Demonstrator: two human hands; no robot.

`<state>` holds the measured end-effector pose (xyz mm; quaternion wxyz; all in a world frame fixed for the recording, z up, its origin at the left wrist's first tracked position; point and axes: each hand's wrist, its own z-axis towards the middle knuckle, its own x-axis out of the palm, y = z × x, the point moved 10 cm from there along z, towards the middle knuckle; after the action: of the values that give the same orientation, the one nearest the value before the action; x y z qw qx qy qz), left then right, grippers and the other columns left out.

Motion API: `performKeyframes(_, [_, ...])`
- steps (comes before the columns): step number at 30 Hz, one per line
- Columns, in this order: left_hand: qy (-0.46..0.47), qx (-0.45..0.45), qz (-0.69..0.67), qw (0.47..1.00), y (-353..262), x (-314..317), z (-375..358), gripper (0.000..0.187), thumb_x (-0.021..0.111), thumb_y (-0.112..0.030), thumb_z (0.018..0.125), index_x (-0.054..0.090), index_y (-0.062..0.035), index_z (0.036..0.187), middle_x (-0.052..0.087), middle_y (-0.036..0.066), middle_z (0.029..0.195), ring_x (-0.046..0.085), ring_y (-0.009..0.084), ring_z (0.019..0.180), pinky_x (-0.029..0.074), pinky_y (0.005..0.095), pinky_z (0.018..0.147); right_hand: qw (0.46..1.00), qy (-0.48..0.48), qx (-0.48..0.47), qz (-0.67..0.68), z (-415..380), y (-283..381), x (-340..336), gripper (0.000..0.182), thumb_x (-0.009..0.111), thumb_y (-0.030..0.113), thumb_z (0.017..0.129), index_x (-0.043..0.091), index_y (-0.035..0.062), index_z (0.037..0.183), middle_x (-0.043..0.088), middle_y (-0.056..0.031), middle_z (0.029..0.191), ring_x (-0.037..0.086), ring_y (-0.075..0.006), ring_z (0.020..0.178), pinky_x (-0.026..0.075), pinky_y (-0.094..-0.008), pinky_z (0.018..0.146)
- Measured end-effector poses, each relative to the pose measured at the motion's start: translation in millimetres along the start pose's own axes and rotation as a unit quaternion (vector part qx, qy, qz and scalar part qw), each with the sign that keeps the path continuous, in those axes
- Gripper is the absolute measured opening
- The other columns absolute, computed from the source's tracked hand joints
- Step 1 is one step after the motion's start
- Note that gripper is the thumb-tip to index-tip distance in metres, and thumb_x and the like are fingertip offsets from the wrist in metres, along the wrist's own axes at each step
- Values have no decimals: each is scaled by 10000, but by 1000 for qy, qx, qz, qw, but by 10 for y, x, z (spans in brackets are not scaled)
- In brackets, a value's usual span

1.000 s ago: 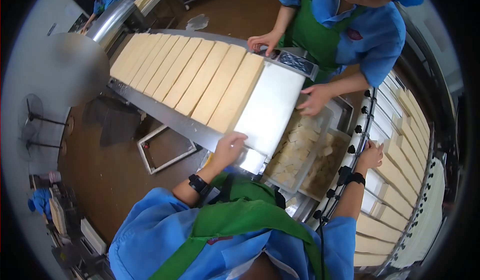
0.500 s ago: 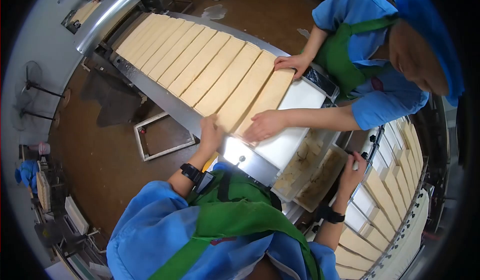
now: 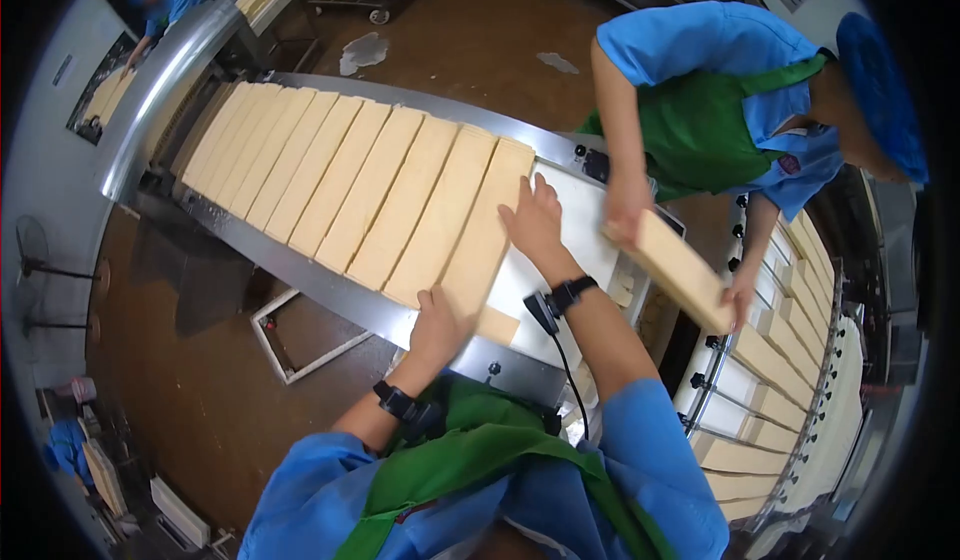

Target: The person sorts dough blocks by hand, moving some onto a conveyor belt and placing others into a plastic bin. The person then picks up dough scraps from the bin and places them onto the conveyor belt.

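Several long, pale, dough-like slabs lie side by side across the conveyor. My left hand is closed at the near end of the last slab, its fingers on the edge. My right hand has its fingers spread at that slab's right side near the far end, over the white belt. A small flat pale piece lies by the slab's near end. Across from me a co-worker grips another pale slab in both hands, tilted above the gap between the two lines.
A second line with spaced pale slabs and metal rods curves along the right. The conveyor's metal edge runs in front of me. A curved metal cover stands at the far left, and a white frame below.
My right hand has come from the right-hand line to the last slab. The co-worker has lifted a slab off the belt and swung it right. My view has shifted.
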<state>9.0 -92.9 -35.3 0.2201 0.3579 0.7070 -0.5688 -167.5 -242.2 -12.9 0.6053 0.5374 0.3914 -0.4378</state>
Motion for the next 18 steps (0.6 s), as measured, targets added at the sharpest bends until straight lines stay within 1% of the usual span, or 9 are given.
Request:
performKeyframes(2, [29, -20, 2, 999, -51, -33, 8, 651, 705, -289, 755, 331, 77, 1141, 401, 281, 1078, 569, 449, 878, 507, 472, 727, 998, 37, 45, -14, 305, -25, 191, 615, 520, 399, 869, 356, 105, 1383, 195, -201, 1464, 297, -370, 1276, 262, -499, 1028])
performKeyframes(5, [59, -23, 37, 997, -41, 12, 56, 677, 707, -329, 754, 326, 79, 1136, 409, 261, 1085, 585, 427, 898, 521, 454, 718, 994, 72, 77, -21, 654, -36, 297, 662, 441, 524, 885, 294, 180, 1431, 82, -202, 1512, 257, -376, 1323, 244, -496, 1054])
performKeyframes(6, [72, -28, 44, 996, -28, 30, 64, 682, 706, -338, 755, 325, 79, 1137, 410, 258, 1087, 586, 424, 906, 523, 451, 718, 990, 96, 98, -19, 689, -45, 327, 664, 443, 524, 882, 296, 176, 1429, 90, -210, 1507, 280, -381, 1309, 258, -489, 1050])
performKeyframes(7, [68, 1, 54, 996, -52, 41, 71, 801, 675, -393, 783, 280, 152, 1219, 398, 301, 1100, 597, 446, 813, 524, 449, 669, 986, 120, 118, -16, 704, -53, 349, 667, 445, 524, 880, 297, 172, 1427, 97, -218, 1502, 303, -386, 1296, 272, -483, 1047])
performKeyframes(8, [82, -16, 58, 995, -12, 65, 88, 774, 682, -384, 776, 292, 131, 1203, 403, 283, 1097, 595, 436, 848, 525, 447, 691, 980, 144, 140, -13, 707, -67, 381, 669, 447, 523, 878, 299, 168, 1425, 104, -226, 1497, 325, -391, 1282, 286, -477, 1043])
performKeyframes(10, [115, -46, 69, 990, -53, 45, 80, 721, 697, -366, 762, 316, 90, 1171, 412, 248, 1092, 591, 416, 917, 526, 444, 736, 980, 127, 152, -26, 692, -118, 355, 658, 472, 500, 862, 318, 157, 1402, 179, -239, 1456, 379, -398, 1234, 336, -466, 1014])
performKeyframes(13, [108, 9, 68, 992, -107, 71, 100, 804, 694, -368, 763, 280, 144, 1224, 392, 303, 1111, 578, 457, 850, 518, 454, 715, 971, 114, 208, -14, 547, -346, 163, 645, 515, 467, 827, 345, 143, 1359, 277, -239, 1379, 430, -402, 1173, 400, -461, 959])
performKeyframes(15, [106, 57, 65, 991, -181, 91, 115, 820, 705, -353, 743, 279, 142, 1239, 394, 301, 1122, 555, 463, 919, 504, 459, 770, 961, 62, 269, 14, 363, -668, -84, 700, 592, 451, 751, 352, 115, 1316, 338, -219, 1308, 451, -405, 1133, 445, -481, 898])
performKeyframes(18, [151, 123, 58, 979, -348, 197, 202, 885, 724, -340, 710, 244, 125, 1292, 387, 315, 1135, 519, 477, 955, 465, 469, 858, 932, 29, 353, 72, -96, -1116, -587, 781, 633, 462, 709, 339, 74, 1319, 301, -224, 1353, 450, -410, 1139, 447, -479, 893])
